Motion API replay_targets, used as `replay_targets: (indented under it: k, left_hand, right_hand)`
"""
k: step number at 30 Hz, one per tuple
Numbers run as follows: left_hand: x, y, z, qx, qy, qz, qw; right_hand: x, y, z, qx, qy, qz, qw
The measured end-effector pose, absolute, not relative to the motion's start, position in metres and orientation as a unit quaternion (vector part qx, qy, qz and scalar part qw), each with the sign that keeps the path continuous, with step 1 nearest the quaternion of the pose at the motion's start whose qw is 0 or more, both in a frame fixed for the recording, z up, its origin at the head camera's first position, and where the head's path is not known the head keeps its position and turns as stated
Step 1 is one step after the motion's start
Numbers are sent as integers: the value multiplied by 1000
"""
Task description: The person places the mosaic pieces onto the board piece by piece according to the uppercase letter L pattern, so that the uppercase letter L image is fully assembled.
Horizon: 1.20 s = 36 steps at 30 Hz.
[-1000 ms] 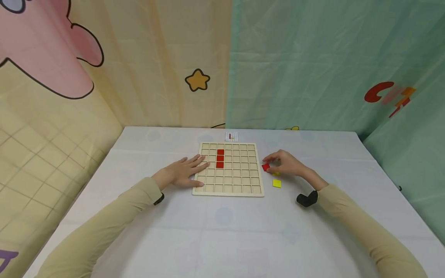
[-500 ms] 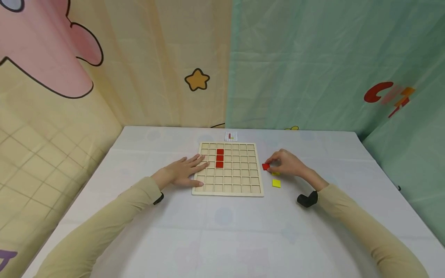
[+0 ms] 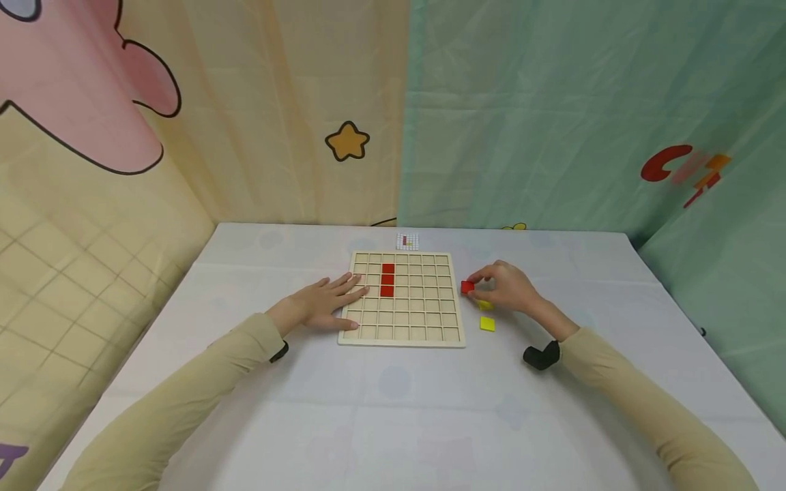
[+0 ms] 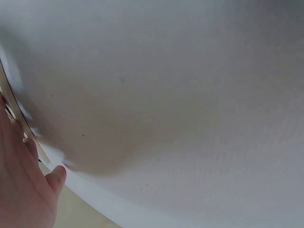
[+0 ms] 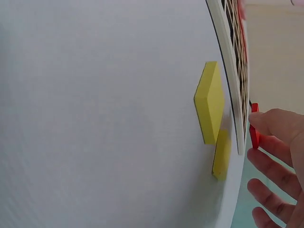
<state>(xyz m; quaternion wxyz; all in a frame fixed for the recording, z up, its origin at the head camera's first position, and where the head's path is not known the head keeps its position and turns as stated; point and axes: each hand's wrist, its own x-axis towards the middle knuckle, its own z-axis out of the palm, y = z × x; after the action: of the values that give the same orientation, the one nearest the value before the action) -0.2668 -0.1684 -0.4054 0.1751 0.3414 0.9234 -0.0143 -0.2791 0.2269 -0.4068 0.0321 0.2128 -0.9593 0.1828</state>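
Note:
A wooden grid board lies on the table, with three red tiles in one column of its cells. My left hand rests spread on the board's left edge, fingers straight. Just beyond the right edge, my right hand pinches a red square tile between thumb and index finger. In the right wrist view that red tile is tilted up on edge, off the table. One yellow tile lies below this hand; another yellow tile is partly covered by it.
Behind the board lies a small card printed with a coloured grid. White cloth covers the table. Printed curtains hang along the back and sides. A black wrist strap piece sits under the right sleeve.
My right hand has lifted the red tile slightly and shifted it a little away from me, toward the board's upper right edge. The left hand stays in place.

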Motion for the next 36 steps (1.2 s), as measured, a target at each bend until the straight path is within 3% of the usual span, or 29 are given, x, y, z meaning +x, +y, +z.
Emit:
replay_targets:
  k: [19,36]
  left_hand:
    - [-265,-170,-404,345,923,-11,170]
    - [-264,-171,-404,344,923,-7,171]
  right_hand:
    - [-279,186,-405,199,-947,249,48]
    - [-276,134,-406,215,-939,268,30]
